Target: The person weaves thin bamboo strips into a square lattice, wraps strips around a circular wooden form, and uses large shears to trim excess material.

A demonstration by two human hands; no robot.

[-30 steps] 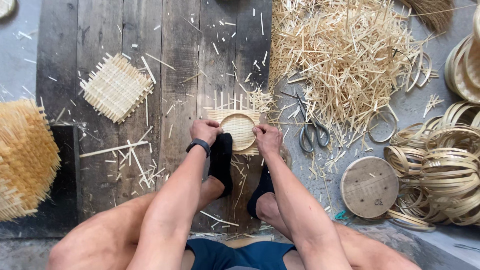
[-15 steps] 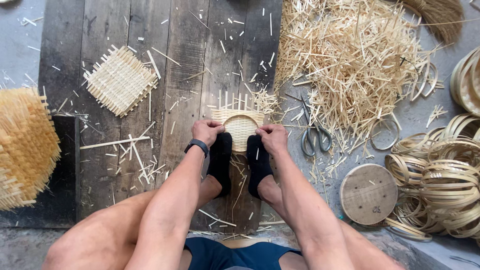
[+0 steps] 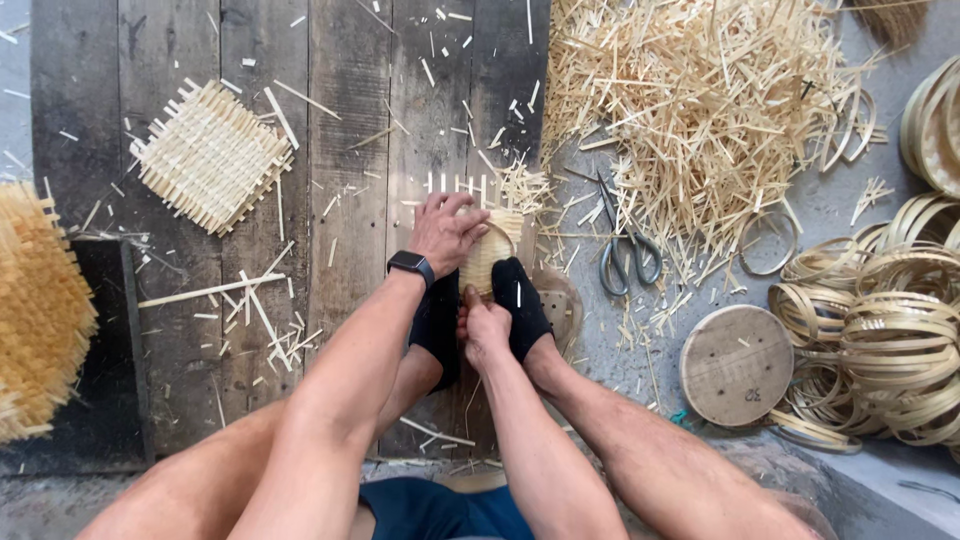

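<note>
A small woven bamboo piece with a round hoop is tipped up on edge between my two black-socked feet. My left hand, with a black watch on the wrist, grips its top left side. My right hand presses against its lower edge, close between the feet. Loose ends of bamboo strips stick up from the piece's far side.
A square woven mat lies on the dark planks at the upper left. Scissors rest beside a big pile of bamboo slivers. A round wooden disc and several bamboo hoops sit at the right. A woven stack lies at the left.
The woven piece lay flat between both hands; now it is tipped up on edge. My right hand has dropped from its right side to its lower edge, between the feet.
</note>
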